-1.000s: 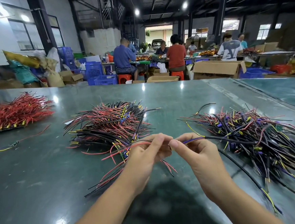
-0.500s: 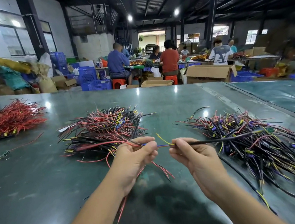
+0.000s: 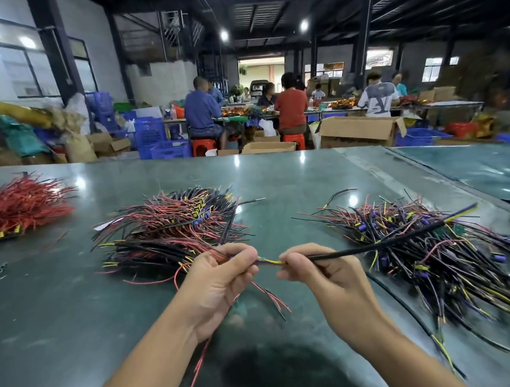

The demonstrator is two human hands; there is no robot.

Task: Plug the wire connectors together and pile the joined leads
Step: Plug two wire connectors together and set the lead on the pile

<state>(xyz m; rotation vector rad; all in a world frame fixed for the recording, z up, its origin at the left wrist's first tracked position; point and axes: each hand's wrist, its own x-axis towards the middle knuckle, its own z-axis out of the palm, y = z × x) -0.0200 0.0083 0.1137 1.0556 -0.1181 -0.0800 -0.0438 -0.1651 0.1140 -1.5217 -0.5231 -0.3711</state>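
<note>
Left hand (image 3: 221,280): fingers curled round red and black leads (image 3: 269,297), which trail out below the palm over the green table (image 3: 60,330).
Right hand (image 3: 324,275): pinching a black sheathed lead (image 3: 374,246) that runs off to the right.
Join: short yellow and purple wires (image 3: 268,261) bridge the two hands; connector hidden by fingers.
Joined pile (image 3: 171,230): just beyond the left hand.
Loose pile (image 3: 429,246): right of the right hand.
Red bundle (image 3: 16,206): far left of the left hand.

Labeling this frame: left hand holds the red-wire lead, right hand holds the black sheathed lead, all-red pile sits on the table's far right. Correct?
Not quite. The head view shows the all-red pile on the table's far left, not right. The rest holds: left hand grips the red-wire lead, right hand the black sheathed lead.
</note>
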